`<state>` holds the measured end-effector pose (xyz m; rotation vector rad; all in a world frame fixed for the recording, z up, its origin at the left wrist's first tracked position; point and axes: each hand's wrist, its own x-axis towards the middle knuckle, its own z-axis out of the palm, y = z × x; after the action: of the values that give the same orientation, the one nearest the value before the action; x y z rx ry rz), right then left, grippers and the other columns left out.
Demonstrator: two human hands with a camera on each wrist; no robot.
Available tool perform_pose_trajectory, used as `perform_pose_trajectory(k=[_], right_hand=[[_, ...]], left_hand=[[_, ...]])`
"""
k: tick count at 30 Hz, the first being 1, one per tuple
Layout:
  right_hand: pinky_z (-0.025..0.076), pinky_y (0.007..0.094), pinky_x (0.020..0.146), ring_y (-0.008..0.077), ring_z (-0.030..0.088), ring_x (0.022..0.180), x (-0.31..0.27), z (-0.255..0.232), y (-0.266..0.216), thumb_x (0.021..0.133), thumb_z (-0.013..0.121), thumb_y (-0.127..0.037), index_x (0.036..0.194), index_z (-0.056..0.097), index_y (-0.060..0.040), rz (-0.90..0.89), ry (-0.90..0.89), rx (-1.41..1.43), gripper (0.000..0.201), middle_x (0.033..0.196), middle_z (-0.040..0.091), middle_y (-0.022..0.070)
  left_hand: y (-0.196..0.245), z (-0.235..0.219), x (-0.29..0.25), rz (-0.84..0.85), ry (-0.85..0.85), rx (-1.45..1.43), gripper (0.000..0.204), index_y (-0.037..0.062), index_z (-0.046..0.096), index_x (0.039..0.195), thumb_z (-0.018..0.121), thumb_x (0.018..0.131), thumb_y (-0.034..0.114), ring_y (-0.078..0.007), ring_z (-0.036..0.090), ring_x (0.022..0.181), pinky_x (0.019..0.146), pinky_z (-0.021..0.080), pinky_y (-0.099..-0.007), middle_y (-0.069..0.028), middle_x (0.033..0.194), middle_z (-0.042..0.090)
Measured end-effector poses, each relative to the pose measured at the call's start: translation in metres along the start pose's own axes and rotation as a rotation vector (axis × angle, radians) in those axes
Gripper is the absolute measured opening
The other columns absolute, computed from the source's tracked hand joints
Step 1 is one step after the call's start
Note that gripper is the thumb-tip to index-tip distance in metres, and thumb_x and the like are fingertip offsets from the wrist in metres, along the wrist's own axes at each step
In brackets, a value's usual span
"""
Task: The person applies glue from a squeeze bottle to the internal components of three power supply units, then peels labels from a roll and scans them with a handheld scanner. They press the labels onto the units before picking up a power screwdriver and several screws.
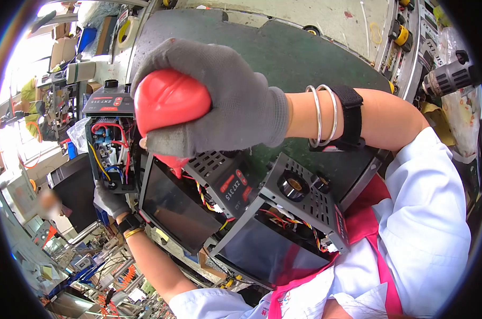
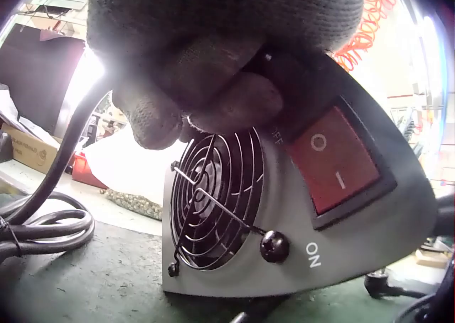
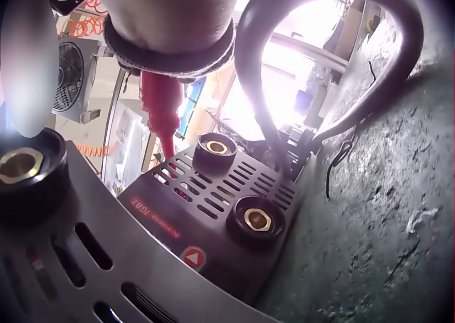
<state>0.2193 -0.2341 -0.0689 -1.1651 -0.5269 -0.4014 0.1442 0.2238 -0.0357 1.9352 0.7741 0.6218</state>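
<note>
Right hand (image 1: 219, 101), gloved in grey, fills the head view, its grip squeezed tight around a red rubber bulb (image 1: 169, 103). The bulb's red nozzle (image 3: 162, 117) points down, its tip just above the vented black panel (image 3: 213, 202) of a welder lying on the green desk (image 1: 304, 53), close to one brass socket (image 3: 216, 147). Over on the left, the left hand (image 1: 110, 199) has its grip curled over the top edge of another unit (image 2: 298, 216), right above the round fan grille (image 2: 217, 198) and beside the red rocker switch (image 2: 334, 159). That unit stands with its wiring exposed (image 1: 109, 149). Black cables (image 2: 43, 220) loop on the desk beside it.
</note>
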Motion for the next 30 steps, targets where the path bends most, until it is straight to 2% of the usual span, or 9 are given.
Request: perform_pose_trajectory(k=[4, 6, 8, 9, 12, 20, 23, 24, 30], right_hand=[[0.052, 0.0313, 0.075, 0.0166, 0.063, 0.082, 0.003, -0.003, -0.009, 0.063, 0.081, -0.023, 0.102, 0.060, -0.0033, 0.252, -0.109, 0.035, 0.048, 0.090, 0.064, 0.0089], [0.054, 0.0330, 0.072, 0.0203, 0.066, 0.078, 0.006, -0.003, -0.009, 0.060, 0.083, -0.028, 0.097, 0.062, -0.0006, 0.195, -0.100, 0.036, 0.050, 0.086, 0.065, 0.0130], [0.053, 0.0327, 0.072, 0.0182, 0.065, 0.080, 0.008, -0.005, -0.017, 0.062, 0.082, -0.025, 0.097, 0.062, -0.0009, 0.243, -0.085, 0.109, 0.047, 0.087, 0.066, 0.0110], [0.053, 0.0325, 0.072, 0.0171, 0.065, 0.081, 0.009, -0.007, -0.023, 0.063, 0.082, -0.023, 0.097, 0.062, -0.0011, 0.265, -0.086, 0.145, 0.045, 0.087, 0.066, 0.0101], [0.052, 0.0319, 0.073, 0.0139, 0.063, 0.082, 0.019, -0.018, -0.054, 0.065, 0.082, -0.019, 0.098, 0.063, -0.0019, 0.416, -0.079, 0.462, 0.041, 0.086, 0.065, 0.0069], [0.055, 0.0281, 0.065, 0.0174, 0.065, 0.076, 0.013, -0.013, -0.095, 0.068, 0.077, -0.017, 0.114, 0.046, 0.0065, -0.043, -0.580, -0.128, 0.060, 0.095, 0.058, 0.0118], [0.055, 0.0279, 0.064, 0.0174, 0.065, 0.075, 0.010, -0.013, -0.095, 0.068, 0.076, -0.015, 0.113, 0.046, 0.0068, -0.090, -0.618, -0.160, 0.058, 0.094, 0.058, 0.0120], [0.055, 0.0280, 0.064, 0.0174, 0.065, 0.075, 0.011, -0.013, -0.098, 0.068, 0.076, -0.015, 0.113, 0.046, 0.0068, -0.099, -0.630, -0.192, 0.058, 0.093, 0.058, 0.0122], [0.055, 0.0283, 0.065, 0.0173, 0.065, 0.073, 0.015, -0.003, -0.104, 0.069, 0.078, -0.017, 0.112, 0.047, 0.0070, -0.120, -0.612, -0.243, 0.058, 0.090, 0.058, 0.0127]], left_hand=[[-0.017, -0.013, 0.015, -0.039, 0.021, -0.006, 0.037, 0.0019, 0.059, 0.114, 0.048, 0.094, 0.032, -0.0186, 0.059, 0.090, 0.078, 0.049, -0.0330, -0.0067, 0.102, 0.059], [-0.050, -0.031, 0.042, 0.310, -0.058, 0.328, 0.038, 0.0031, 0.059, 0.114, 0.047, 0.094, 0.033, -0.0180, 0.061, 0.082, 0.069, 0.050, -0.0314, -0.0072, 0.097, 0.060], [-0.024, -0.024, 0.015, 0.193, -0.169, 0.329, 0.038, 0.0050, 0.059, 0.112, 0.047, 0.093, 0.035, -0.0163, 0.061, 0.069, 0.054, 0.048, -0.0285, -0.0072, 0.090, 0.061], [0.022, 0.007, -0.025, -0.081, -0.249, 0.142, 0.037, 0.0063, 0.059, 0.110, 0.047, 0.092, 0.037, -0.0149, 0.061, 0.060, 0.045, 0.046, -0.0264, -0.0070, 0.085, 0.062], [0.025, 0.016, -0.026, -0.053, -0.263, 0.107, 0.028, 0.0148, 0.058, 0.083, 0.051, 0.088, 0.042, -0.0090, 0.046, 0.040, 0.035, 0.031, -0.0216, 0.0008, 0.061, 0.056], [0.046, 0.015, -0.009, -0.228, -0.356, 0.194, 0.035, 0.0128, 0.060, 0.088, 0.058, 0.081, 0.047, -0.0118, 0.047, 0.043, 0.040, 0.038, -0.0238, -0.0014, 0.060, 0.055], [0.036, 0.032, 0.006, -0.228, -0.243, -0.015, 0.024, 0.0156, 0.058, 0.085, 0.057, 0.084, 0.040, -0.0101, 0.039, 0.033, 0.030, 0.023, -0.0243, 0.0013, 0.060, 0.056], [0.053, 0.019, 0.009, -0.339, -0.407, 0.015, 0.028, 0.0113, 0.060, 0.091, 0.065, 0.079, 0.036, -0.0134, 0.054, 0.056, 0.050, 0.044, -0.0239, -0.0018, 0.071, 0.060], [0.002, 0.013, 0.097, -0.289, -0.344, -0.005, 0.043, 0.0102, 0.060, 0.093, 0.059, 0.080, 0.051, -0.0159, 0.055, 0.055, 0.048, 0.043, -0.0283, -0.0039, 0.072, 0.062]])
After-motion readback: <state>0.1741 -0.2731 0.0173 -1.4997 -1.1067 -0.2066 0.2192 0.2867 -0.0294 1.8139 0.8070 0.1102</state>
